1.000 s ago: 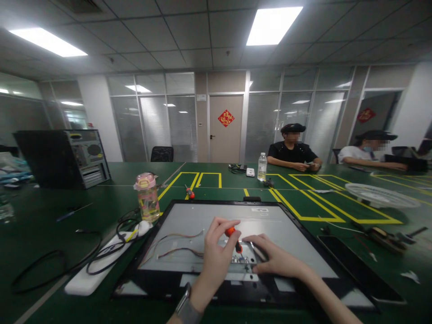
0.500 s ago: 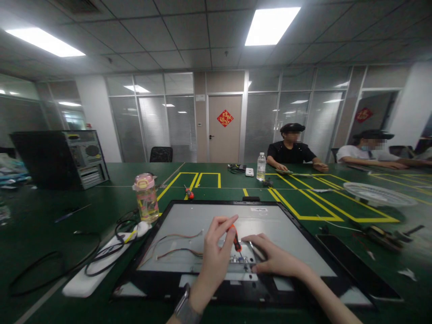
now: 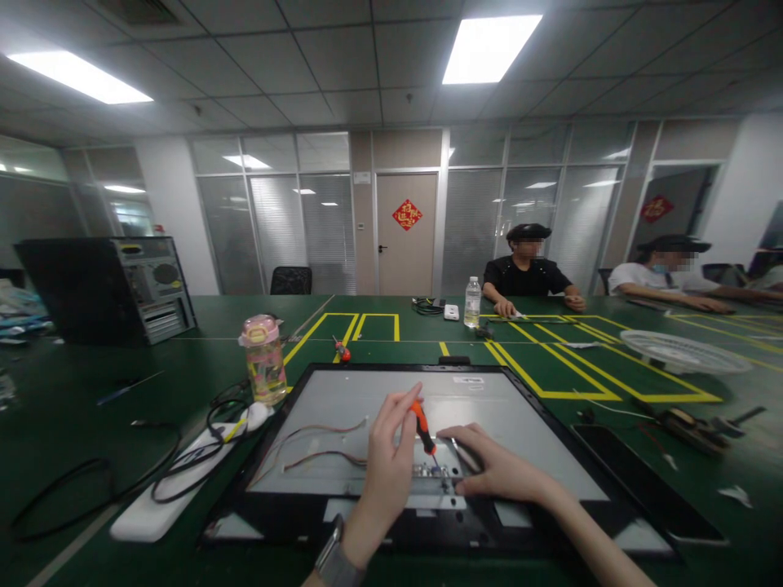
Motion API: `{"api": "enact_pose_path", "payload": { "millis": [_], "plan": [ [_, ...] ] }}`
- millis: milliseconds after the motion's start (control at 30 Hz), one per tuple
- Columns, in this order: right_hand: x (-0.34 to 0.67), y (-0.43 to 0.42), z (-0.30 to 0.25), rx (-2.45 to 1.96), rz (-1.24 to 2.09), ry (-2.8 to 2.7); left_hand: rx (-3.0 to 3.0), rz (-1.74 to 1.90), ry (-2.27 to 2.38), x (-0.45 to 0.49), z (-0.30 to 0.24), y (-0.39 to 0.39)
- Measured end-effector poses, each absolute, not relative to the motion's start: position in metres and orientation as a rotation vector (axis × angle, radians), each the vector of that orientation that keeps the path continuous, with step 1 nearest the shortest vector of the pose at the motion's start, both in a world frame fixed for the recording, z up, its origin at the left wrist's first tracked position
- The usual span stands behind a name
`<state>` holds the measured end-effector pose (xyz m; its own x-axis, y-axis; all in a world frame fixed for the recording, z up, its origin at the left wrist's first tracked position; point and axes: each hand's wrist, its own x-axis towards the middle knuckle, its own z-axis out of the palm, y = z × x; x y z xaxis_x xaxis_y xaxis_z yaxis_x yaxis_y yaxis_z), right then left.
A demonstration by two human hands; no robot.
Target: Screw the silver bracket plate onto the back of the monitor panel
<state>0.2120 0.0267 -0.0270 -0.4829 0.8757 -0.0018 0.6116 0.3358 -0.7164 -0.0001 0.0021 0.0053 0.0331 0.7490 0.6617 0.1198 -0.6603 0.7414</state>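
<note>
My left hand (image 3: 391,444) is closed on a screwdriver (image 3: 422,420) with an orange and black handle. The screwdriver leans, its shaft pointing down at a small circuit board (image 3: 428,471) with silvery parts. That board lies on the back of a large flat display panel (image 3: 342,399), grey with a black frame. Curled over the board's right end, my right hand (image 3: 489,465) has thumb and fingers on either side of it; the fingertips are partly hidden. Thin wires (image 3: 324,456) run leftward from the board over the panel. The screwdriver's tip is too small to make out.
Left of the panel are a white power strip (image 3: 165,489) with black cables and a pink-lidded bottle (image 3: 263,359). Another screwdriver (image 3: 342,350) lies behind it. To the right is a dark flat slab (image 3: 648,481). Two people (image 3: 526,273) sit across the green table.
My left hand and the screwdriver's handle have shifted slightly left, so more of the handle shows. My right hand stays in place. Across the table, a person's hand has moved a little.
</note>
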Motion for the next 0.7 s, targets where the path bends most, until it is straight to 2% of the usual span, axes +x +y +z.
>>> {"api": "enact_pose_path", "payload": {
  "millis": [700],
  "plan": [
    [0.2133, 0.0281, -0.0296, -1.299, 0.927, -2.228, 1.851, 1.63, 0.862, 0.0012, 0.0043, 0.0023]
  ]
}}
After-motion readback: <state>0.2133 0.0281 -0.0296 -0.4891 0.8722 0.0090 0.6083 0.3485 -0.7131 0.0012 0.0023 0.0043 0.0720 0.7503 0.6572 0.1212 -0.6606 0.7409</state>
